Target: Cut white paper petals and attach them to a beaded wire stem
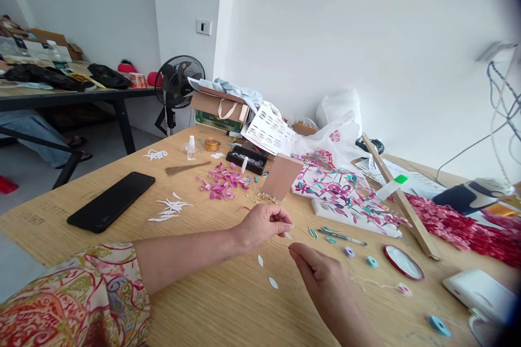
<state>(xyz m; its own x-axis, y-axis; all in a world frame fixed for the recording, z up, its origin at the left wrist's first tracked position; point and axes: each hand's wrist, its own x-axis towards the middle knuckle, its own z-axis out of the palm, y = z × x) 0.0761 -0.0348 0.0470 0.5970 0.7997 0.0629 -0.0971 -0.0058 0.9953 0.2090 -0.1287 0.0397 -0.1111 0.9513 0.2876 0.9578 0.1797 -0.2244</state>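
Note:
Above the middle of the table, my left hand point(264, 225) pinches a small white leaf-shaped piece point(288, 235) between thumb and fingertips. Just to its right, my right hand point(321, 274) is closed in a pinch, and whatever it holds is too fine or hidden to make out. Below them on the wood lie two loose white leaf-shaped pieces point(273, 283). Close beyond my right hand are a pen point(345, 238), small green-edged leaves point(312, 233), and a lilac thread spool point(349, 252).
Pink petals point(222, 180), white slivers point(171, 209) and a black phone point(114, 200) lie to the left. A wooden block point(280, 176) stands behind my hands. Flower sprays point(345, 190), a wooden bar point(407, 211), a red-rimmed dish point(402, 262) and a white device point(482, 295) occupy the right.

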